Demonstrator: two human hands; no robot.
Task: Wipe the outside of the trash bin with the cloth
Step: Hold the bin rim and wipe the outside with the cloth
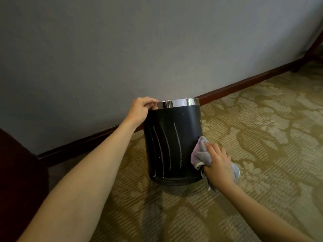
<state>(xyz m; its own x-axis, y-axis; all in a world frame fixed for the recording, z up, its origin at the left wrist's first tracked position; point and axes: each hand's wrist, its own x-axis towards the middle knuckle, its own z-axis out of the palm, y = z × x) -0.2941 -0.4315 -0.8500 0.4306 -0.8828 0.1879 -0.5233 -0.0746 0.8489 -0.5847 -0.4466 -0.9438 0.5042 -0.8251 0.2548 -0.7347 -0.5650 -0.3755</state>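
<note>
A black round trash bin (pixel 174 142) with a shiny metal rim stands on the carpet close to the wall. Several pale streaks run down its front. My left hand (pixel 141 109) grips the rim at the bin's upper left. My right hand (pixel 218 163) holds a bunched grey and pink cloth (pixel 201 152) pressed against the bin's lower right side. Part of the cloth hangs out below and behind my right hand.
Patterned green and beige carpet (pixel 262 137) spreads to the right and front. A grey wall with a dark wooden baseboard (pixel 244 84) runs behind the bin. Dark furniture (pixel 17 172) sits at the left edge, and a wooden leg (pixel 312 44) at the far right.
</note>
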